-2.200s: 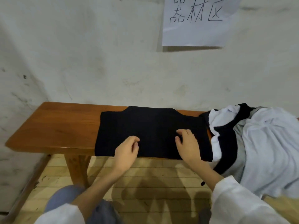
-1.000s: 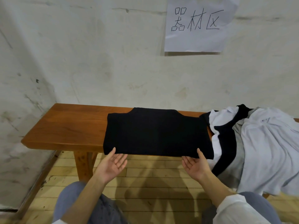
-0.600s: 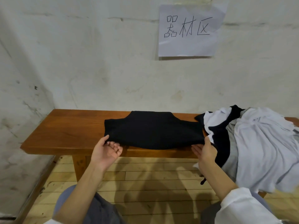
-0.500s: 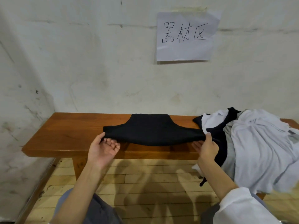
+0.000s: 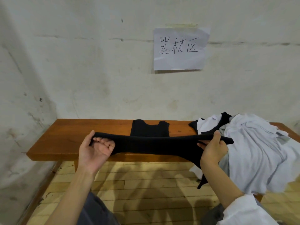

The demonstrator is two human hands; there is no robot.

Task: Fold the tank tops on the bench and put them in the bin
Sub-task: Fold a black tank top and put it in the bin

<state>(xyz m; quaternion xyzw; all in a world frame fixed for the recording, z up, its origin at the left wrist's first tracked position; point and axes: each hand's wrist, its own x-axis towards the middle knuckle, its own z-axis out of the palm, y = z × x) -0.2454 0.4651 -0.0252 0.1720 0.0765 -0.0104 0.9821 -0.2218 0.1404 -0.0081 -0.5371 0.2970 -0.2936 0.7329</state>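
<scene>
A black tank top (image 5: 155,144) is stretched between my two hands just above the front edge of the wooden bench (image 5: 68,140). My left hand (image 5: 95,148), palm up, grips its left end with thumb on top. My right hand (image 5: 212,148) pinches the right end. The top's strap end still lies flat on the bench near the wall. A heap of white, black and grey tops (image 5: 253,143) covers the right end of the bench and hangs over its edge. No bin is in view.
The bench stands against a stained white wall with a paper sign (image 5: 180,49) taped above it. Bare wood runs along the left half of the bench. Below is a light wooden plank floor (image 5: 146,179). My knees show at the bottom.
Both hands left the top's surface, slid under its near hem, took hold of the two corners and lifted that edge up and toward the wall. The camera tilted upward.
</scene>
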